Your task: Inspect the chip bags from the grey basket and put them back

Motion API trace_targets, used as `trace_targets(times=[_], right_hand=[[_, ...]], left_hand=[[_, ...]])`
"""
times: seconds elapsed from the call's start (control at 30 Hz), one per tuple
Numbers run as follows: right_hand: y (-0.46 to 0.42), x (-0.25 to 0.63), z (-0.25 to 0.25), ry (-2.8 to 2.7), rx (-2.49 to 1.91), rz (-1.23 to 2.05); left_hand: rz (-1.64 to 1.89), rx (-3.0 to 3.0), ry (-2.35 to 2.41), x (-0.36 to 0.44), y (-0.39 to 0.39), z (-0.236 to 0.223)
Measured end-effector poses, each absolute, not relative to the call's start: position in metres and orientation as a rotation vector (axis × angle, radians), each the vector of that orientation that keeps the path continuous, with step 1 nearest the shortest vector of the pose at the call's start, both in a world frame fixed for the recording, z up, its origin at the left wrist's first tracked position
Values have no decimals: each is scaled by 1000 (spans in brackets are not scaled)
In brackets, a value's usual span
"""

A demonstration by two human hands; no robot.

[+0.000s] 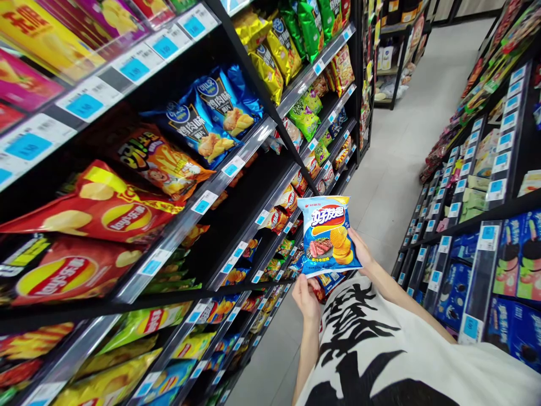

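Note:
I hold a blue snack bag (327,232) with a yellow top edge and pictures of chips and meat, upright in front of my chest. My left hand (306,298) grips its lower left corner from below, fingers closed on it. My right hand (360,248) supports the bag's right side from behind, fingers pressed against it. A second reddish packet (326,283) peeks out just under the blue bag near my left hand. My white shirt with black print (380,349) fills the bottom of the view.
Black shelves on the left carry red chip bags (101,208), blue bags (211,121), and yellow and green bags (291,39), with price tags (203,202) along the rails. On the right stand shelves of blue cookie boxes (515,254). A pale tiled aisle floor (397,158) runs ahead.

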State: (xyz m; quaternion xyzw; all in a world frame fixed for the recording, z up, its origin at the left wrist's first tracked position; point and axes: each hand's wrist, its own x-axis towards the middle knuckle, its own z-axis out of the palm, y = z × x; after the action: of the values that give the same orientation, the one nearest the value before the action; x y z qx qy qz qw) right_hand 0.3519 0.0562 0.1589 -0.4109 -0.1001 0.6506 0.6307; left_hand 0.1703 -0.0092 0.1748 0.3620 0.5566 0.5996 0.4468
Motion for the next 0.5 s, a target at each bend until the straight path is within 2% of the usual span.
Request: trace_targets(times=[0.5], right_hand=[[57, 355, 154, -225, -934, 1507]], left_hand=[[1452, 879, 1388, 171, -8, 176]])
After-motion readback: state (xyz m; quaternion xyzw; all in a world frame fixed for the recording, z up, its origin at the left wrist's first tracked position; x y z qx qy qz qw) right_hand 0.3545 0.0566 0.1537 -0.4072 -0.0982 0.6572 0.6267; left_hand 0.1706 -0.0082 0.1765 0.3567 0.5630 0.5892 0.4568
